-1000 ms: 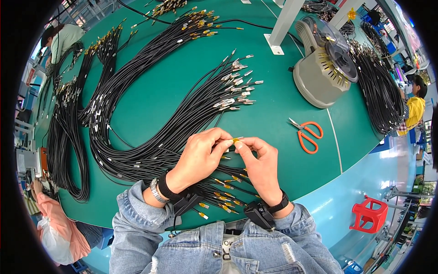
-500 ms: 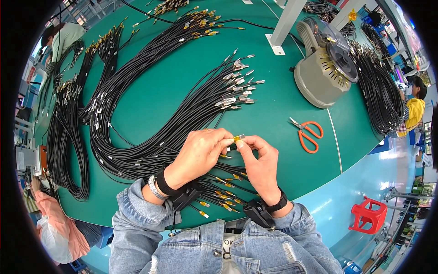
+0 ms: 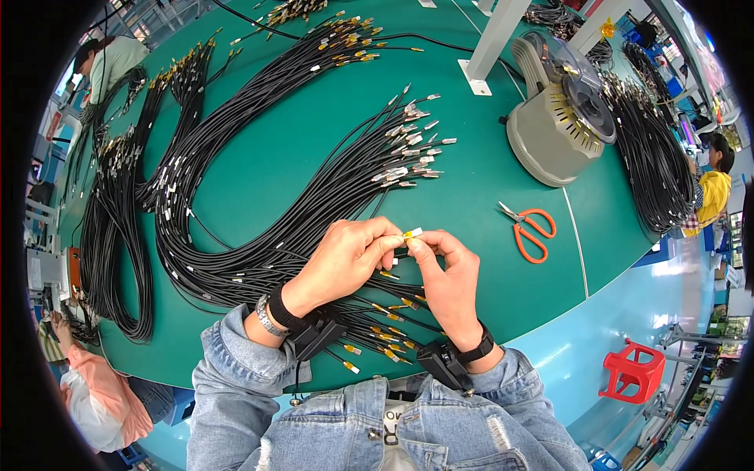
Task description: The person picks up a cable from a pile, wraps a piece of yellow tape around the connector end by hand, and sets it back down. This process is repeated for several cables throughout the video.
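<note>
My left hand point(image 3: 344, 257) and my right hand point(image 3: 449, 276) meet over the table, fingertips pinched together around one cable end point(image 3: 412, 233). That end has a yellow band and a pale, bright tip, which sticks up between my thumbs and fingers. Its cable is mostly hidden by my hands. Beneath my wrists lie several black cables with yellow-wrapped connectors point(image 3: 390, 336). Just beyond my left hand, a thick bundle of black cables point(image 3: 314, 184) ends in bare silvery connectors point(image 3: 412, 149).
Orange-handled scissors point(image 3: 534, 235) lie to the right on the green table point(image 3: 479, 188). A grey round machine point(image 3: 554, 133) stands behind them, near a metal post point(image 3: 491, 47). More cable bundles point(image 3: 648, 157) hang at the far right. Co-workers point(image 3: 102, 385) sit around; a red stool point(image 3: 633, 370) stands on the floor.
The cable end has turned slightly in my fingertips, so its tip now looks whiter and more tilted. Both hands stay in nearly the same place.
</note>
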Motion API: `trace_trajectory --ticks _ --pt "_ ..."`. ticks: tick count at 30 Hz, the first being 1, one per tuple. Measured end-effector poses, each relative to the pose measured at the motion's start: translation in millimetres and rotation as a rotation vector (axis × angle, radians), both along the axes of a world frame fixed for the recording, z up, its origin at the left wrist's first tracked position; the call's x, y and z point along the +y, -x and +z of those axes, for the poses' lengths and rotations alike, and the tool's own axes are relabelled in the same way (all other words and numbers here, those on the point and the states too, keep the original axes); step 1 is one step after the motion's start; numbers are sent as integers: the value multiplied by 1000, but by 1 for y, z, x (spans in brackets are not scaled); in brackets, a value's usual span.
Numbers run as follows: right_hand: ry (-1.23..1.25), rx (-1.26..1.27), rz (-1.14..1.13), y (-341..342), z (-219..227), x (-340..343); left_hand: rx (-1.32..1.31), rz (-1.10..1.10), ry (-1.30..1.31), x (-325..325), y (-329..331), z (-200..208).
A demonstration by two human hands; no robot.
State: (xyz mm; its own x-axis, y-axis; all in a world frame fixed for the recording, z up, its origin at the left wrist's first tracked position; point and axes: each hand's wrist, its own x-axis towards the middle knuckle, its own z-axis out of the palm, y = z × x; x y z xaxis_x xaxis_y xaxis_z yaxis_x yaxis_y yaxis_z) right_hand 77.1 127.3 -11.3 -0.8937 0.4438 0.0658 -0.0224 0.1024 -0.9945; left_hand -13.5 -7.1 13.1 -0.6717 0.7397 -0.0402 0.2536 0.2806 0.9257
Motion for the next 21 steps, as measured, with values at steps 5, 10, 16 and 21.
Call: trace_trajectory --ticks 5,10,16,21 --pt "41 -62 8 -1 0 1 28 46 10 3 -4 -1" --pt "79 -62 27 -1 1 1 164 95 -8 4 -8 -6" --pt "148 -74 53 -1 5 3 289 161 -63 8 -13 -5" --pt "165 -73 72 -2 5 4 344 169 -81 8 -14 -8"
